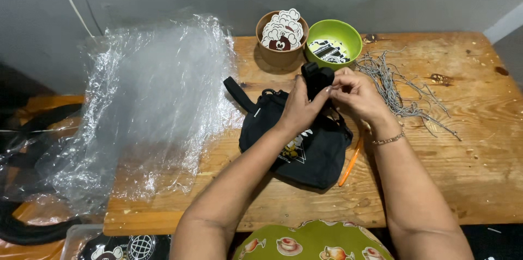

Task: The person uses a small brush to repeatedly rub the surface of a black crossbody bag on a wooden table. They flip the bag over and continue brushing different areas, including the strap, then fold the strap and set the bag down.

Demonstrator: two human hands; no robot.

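1. Nearest my view, a green cloth with teacup prints (313,243) sits at the bottom edge, below the table.
2. Across most of the frame I see the wooden table (479,183).
3. On its left side, a heap of clear plastic wrap (147,107) spills over the edge.
4. At centre lies a black pouch bag (305,151); my hands work just above it.
5. My left hand (299,110) and right hand (359,94) both pinch the bag's black strap buckle (317,79), fingers closed narrow around it.
6. Behind them stand a brown bowl (272,53) of stickers and a green bowl (348,36).
7. Grey cords (392,88) lie tangled to the right.
8. An orange pen (350,164) lies beside the bag.
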